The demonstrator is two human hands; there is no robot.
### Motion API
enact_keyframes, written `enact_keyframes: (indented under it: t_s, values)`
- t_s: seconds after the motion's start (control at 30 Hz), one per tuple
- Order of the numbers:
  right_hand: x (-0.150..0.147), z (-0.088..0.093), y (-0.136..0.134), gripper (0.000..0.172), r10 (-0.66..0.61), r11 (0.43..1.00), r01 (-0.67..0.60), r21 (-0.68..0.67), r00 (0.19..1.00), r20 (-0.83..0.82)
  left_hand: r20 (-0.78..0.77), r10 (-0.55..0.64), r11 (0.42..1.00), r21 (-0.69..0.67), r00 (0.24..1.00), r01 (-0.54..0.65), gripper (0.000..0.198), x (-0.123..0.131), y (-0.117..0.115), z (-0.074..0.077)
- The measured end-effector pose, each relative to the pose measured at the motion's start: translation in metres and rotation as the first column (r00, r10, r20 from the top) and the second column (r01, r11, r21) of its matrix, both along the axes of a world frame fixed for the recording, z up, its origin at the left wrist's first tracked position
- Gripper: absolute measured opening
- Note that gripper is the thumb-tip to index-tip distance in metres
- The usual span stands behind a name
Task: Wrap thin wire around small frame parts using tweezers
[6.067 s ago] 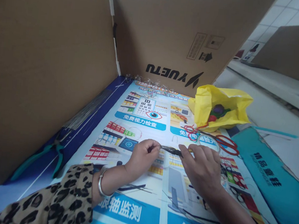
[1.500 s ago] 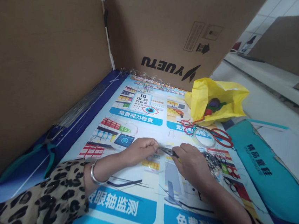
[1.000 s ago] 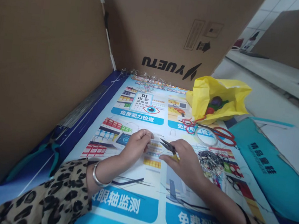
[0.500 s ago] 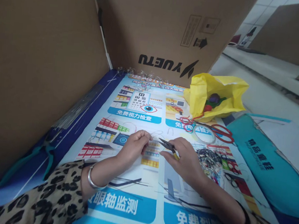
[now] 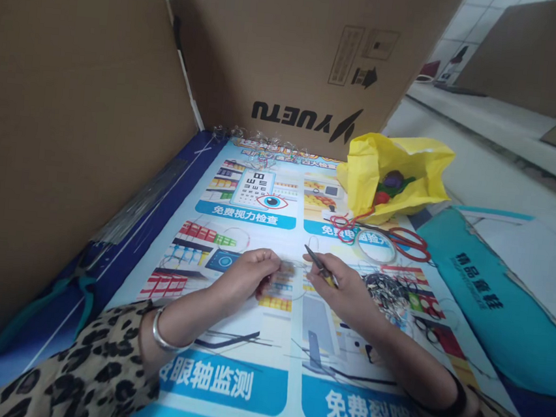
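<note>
My left hand [image 5: 246, 275] is closed in a pinch on a thin clear wire loop [image 5: 295, 282] just above the printed poster [image 5: 246, 336]. My right hand [image 5: 343, 291] grips small pliers [image 5: 318, 269] with yellow handles, their tips pointing up and left, a little apart from the left fingers. A leopard-print sleeve and a silver bangle [image 5: 160, 335] cover my left forearm. Both hands rest near the poster's middle.
Cardboard walls [image 5: 72, 103] stand at the left and back. A yellow plastic bag [image 5: 394, 177] with coloured items, red scissors [image 5: 410, 241] and a clear tape ring [image 5: 375, 244] lie at the right rear. A pile of dark wire bits [image 5: 390, 291] sits by my right hand. Green-handled pliers [image 5: 74, 287] lie at the left.
The pliers' tips have come off the piece in my left hand and lifted up and away. My left hand has kept its pinch; the view has drifted slightly.
</note>
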State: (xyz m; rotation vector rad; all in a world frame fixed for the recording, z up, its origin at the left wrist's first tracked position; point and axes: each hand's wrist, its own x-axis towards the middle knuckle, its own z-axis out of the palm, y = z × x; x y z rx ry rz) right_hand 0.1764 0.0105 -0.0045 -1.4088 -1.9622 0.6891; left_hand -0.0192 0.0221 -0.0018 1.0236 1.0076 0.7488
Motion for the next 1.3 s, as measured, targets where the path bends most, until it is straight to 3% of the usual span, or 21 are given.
enact_keyframes:
  t_s: [0.2, 0.37, 0.53, 0.7, 0.87, 1.3]
  values:
    - [-0.002, 0.007, -0.002, 0.017, 0.09, 0.994, -0.094, -0.059, 0.993, -0.076, 0.029, -0.092, 0.995, -0.038, 0.995, 0.093, 0.014, 0.001, -0.004, 0.002]
    - [0.002, 0.011, -0.002, 0.011, 0.126, 0.987, -0.137, -0.09, 0.985, -0.116, -0.048, -0.171, 0.984, -0.056, 0.984, 0.169, 0.019, 0.001, -0.004, 0.011]
    - [0.006, 0.013, -0.001, 0.014, 0.116, 0.951, -0.172, -0.255, 0.969, -0.218, -0.15, -0.23, 0.971, -0.103, 0.962, 0.217, 0.013, 0.002, -0.003, 0.016]
    - [0.004, 0.017, -0.003, 0.018, 0.073, 0.904, -0.188, -0.384, 0.953, -0.293, -0.006, -0.274, 0.956, -0.115, 0.962, 0.272, 0.012, 0.0, -0.003, 0.012]
    - [0.003, 0.015, -0.004, 0.019, 0.035, 0.897, -0.185, -0.401, 0.935, -0.354, 0.061, -0.303, 0.939, -0.153, 0.951, 0.309, 0.017, -0.001, -0.002, 0.007]
    - [0.0, 0.014, -0.006, 0.021, 0.019, 0.911, -0.144, -0.386, 0.95, -0.312, 0.085, -0.276, 0.952, -0.111, 0.957, 0.285, 0.008, 0.002, -0.005, 0.011]
